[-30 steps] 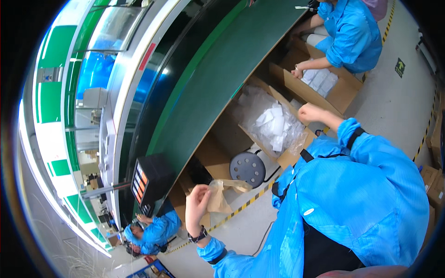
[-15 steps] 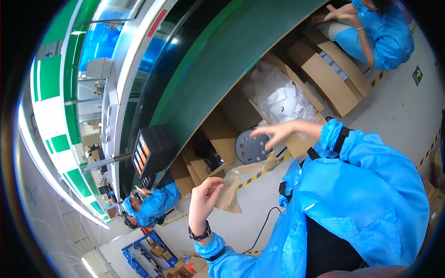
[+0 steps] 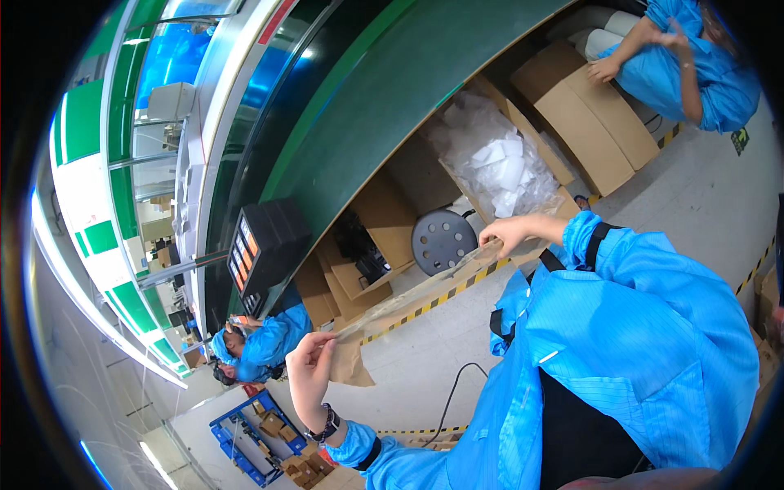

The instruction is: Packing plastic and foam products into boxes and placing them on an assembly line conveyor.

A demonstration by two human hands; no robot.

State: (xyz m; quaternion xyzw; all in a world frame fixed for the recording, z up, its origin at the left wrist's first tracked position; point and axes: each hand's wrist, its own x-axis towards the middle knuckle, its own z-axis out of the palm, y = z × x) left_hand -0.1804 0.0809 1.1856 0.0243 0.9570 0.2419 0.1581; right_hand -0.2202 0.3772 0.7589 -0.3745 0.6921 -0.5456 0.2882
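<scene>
While the left hand pinched a strip, perhaps tape, the right hand gripped its other end; stretching seemed underway, needing steady tension next.

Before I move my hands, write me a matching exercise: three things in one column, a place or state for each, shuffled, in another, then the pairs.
1. Translucent tan strip
2. Crumpled clear plastic sheeting
3. Round dark-grey seat

A. Around loose white pieces
B. Flat and perforated
C. Held between bare left hand and bare right hand

Pairs: 1-C; 2-A; 3-B
</scene>
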